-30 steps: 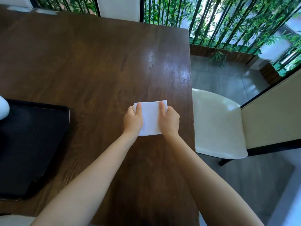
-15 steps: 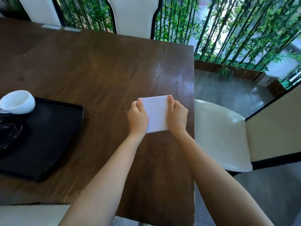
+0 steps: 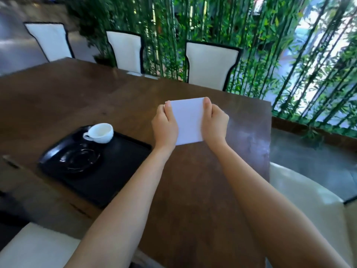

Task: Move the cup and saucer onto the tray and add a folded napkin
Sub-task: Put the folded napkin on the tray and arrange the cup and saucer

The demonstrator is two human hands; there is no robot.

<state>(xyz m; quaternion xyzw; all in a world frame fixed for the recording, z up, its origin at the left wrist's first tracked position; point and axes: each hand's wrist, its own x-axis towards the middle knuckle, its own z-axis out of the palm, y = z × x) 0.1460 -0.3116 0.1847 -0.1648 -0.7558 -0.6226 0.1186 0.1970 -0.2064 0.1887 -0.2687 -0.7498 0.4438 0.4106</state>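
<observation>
A white folded napkin (image 3: 188, 120) is held flat between both hands above the wooden table (image 3: 108, 101). My left hand (image 3: 164, 127) grips its left edge and my right hand (image 3: 214, 123) grips its right edge, thumbs on top. To the left lies a black tray (image 3: 116, 171). On the tray a white cup (image 3: 100, 133) stands at the far side, beside a black saucer (image 3: 78, 160), not on it.
White chairs with black frames stand along the far side of the table (image 3: 211, 66) and another white seat (image 3: 309, 206) is at the near right. Bamboo stems (image 3: 270, 45) screen the background. The table's right edge runs near my right hand.
The view has swung up and left, bringing the whole tray, cup and saucer into sight. Both hands keep the napkin, which now looks lifted off the table.
</observation>
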